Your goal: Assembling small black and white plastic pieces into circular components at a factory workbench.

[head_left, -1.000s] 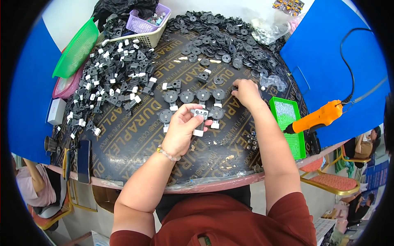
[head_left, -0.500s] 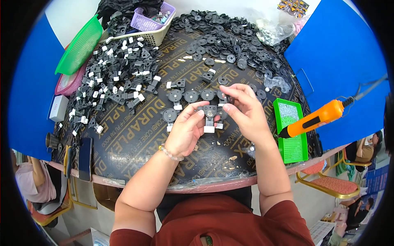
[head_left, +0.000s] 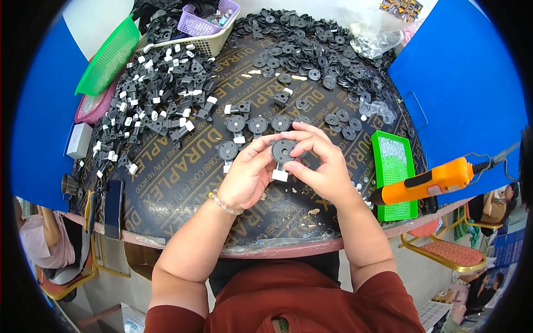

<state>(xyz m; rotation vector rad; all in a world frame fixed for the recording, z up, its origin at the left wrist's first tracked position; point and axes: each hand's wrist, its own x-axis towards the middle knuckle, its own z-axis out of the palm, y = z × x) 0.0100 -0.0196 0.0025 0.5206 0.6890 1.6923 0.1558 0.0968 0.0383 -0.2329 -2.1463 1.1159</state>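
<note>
Two bare hands are meeting above a dark tabletop (head_left: 183,205) with gold lettering, near its middle. The left hand (head_left: 248,175) is grasping one black bracket (head_left: 280,175) with a white end, thumb and fingers closing on its left side. The right hand (head_left: 325,172) is pinching one black disc (head_left: 283,150) at its right edge, and the disc is lying over the bracket's upper part; whether it is fully seated, I cannot tell. Just beyond the hands, four disc-topped brackets (head_left: 257,125) are lying in plain view, three in a row and one below at the left; another disc at the row's right end is partly hiding behind the right hand. Two brackets without discs (head_left: 237,108) are lying farther back, with one loose disc (head_left: 302,104) near them. About five more discs (head_left: 348,132) are clustering to the right. Two big heaps, too dense for counting, are filling the back: brackets with white ends (head_left: 158,97) on the left, black discs (head_left: 300,41) toward the right. Near the right edge, one green tray (head_left: 413,191) is holding tiny pieces, and one orange electric screwdriver (head_left: 436,180) is hanging over it. Four plastic baskets, green (head_left: 108,55), pink (head_left: 89,111), cream (head_left: 214,45) and purple (head_left: 194,23), are standing at the back left.
</note>
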